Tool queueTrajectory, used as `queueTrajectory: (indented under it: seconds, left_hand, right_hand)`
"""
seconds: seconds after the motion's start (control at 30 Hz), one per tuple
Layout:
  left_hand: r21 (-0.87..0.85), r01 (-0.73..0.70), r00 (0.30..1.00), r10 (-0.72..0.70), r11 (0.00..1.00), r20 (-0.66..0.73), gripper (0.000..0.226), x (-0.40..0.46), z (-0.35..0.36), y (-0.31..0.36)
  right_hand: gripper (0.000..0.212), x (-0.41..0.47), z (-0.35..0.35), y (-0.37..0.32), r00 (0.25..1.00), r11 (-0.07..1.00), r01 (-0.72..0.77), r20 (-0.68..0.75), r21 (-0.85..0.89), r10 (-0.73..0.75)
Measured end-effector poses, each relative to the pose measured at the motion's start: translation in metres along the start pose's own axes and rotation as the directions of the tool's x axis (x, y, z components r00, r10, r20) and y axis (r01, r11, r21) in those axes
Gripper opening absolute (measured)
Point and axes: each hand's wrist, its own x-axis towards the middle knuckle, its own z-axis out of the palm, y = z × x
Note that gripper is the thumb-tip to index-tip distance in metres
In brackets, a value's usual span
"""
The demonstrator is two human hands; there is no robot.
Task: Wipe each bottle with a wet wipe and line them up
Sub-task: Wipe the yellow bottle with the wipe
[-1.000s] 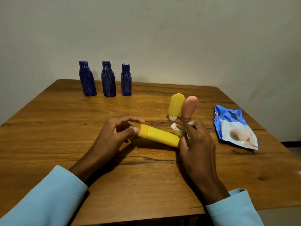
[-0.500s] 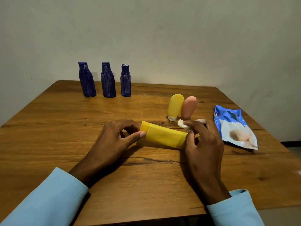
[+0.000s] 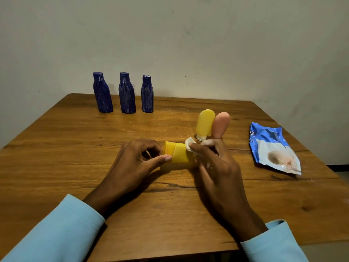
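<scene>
Domestic room, plain. Evidence: wooden table (image 3: 75,167) across the frame's lower half; bare off-white wall (image 3: 188,44) above; household wet-wipe pack (image 3: 273,150) at right.

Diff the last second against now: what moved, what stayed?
The right hand slid the wet wipe leftward along the yellow tube, so less tube shows. The left hand keeps its grip on the cap end. The blue bottles, two upright bottles and wipes pack haven't moved.
</scene>
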Motion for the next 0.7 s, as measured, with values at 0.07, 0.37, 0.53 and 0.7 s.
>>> queueTrajectory:
  seconds: [0.07, 0.37, 0.53, 0.7]
  left_hand:
    - [0.011, -0.008, 1.000, 0.008, 1.000, 0.015, 0.014, 0.000, 0.001, 0.000]
    - [0.079, -0.107, 0.994, 0.105, 0.991, 0.030, 0.005, -0.002, 0.001, 0.005]
    - [0.038, -0.100, 0.995, 0.101, 0.994, -0.022, 0.028, -0.002, 0.003, 0.008]
    - [-0.006, -0.050, 0.997, 0.049, 0.999, -0.054, 0.026, -0.003, 0.003, 0.002]
  right_hand:
    - [0.058, -0.001, 0.002, -0.006, 0.991, 0.994, 0.109, 0.070, 0.026, -0.111]
    - [0.073, -0.002, 0.003, -0.014, 0.959, 0.963, 0.258, 0.144, -0.084, -0.244]
    - [0.059, 0.002, 0.002, -0.009, 0.998, 0.994, 0.068, 0.019, -0.087, -0.066]
    - [0.051, 0.004, 0.000, 0.001, 0.977, 0.974, -0.172, -0.152, -0.145, 0.150]
